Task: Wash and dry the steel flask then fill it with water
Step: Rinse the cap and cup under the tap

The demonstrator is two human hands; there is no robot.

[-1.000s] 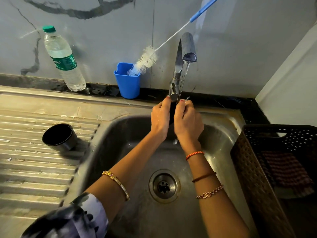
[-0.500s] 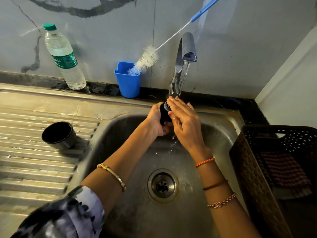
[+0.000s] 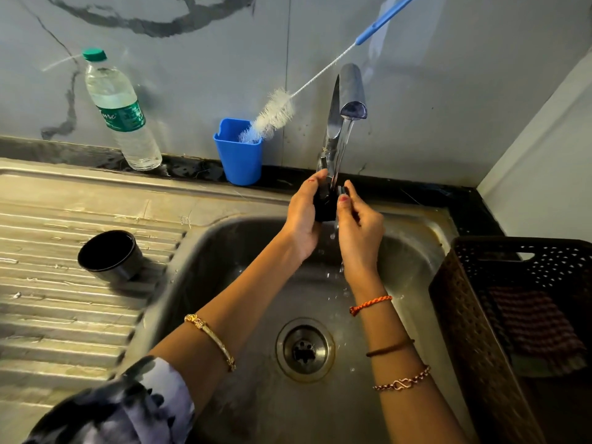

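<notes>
Steel sink (image 3: 205, 251), basin wet, drain (image 3: 305, 349) at its near middle. Tap (image 3: 344, 104) at the far rim runs a thin stream onto a small black part (image 3: 323, 206) that I hold under it, above the far half of the basin. What the part is I cannot tell; it is mostly hidden between my hands.

My left hand (image 3: 302, 216) has its grip closed round the black part, thumb up at its far edge, fingers wrapped from the left. My right hand (image 3: 358, 225) has its fingers curled, thumb and forefinger pinching the right side of the same part. Drops fall from both hands into the basin.

Black cup (image 3: 110, 255) lies tilted on the ribbed drainboard (image 3: 57, 302), left of the basin, mouth toward the near left, well apart from my hands.

On the far ledge: water bottle (image 3: 120, 112) with a green cap, leaning against the wall, far left; blue holder (image 3: 240, 155) between bottle and tap. Bottle brush (image 3: 272, 115) stands in the holder, bristles down, its blue handle slanting up to the far right behind the tap.

Dark perforated basket (image 3: 474, 331) stands just right of the basin, a checked cloth (image 3: 538, 328) inside it.
</notes>
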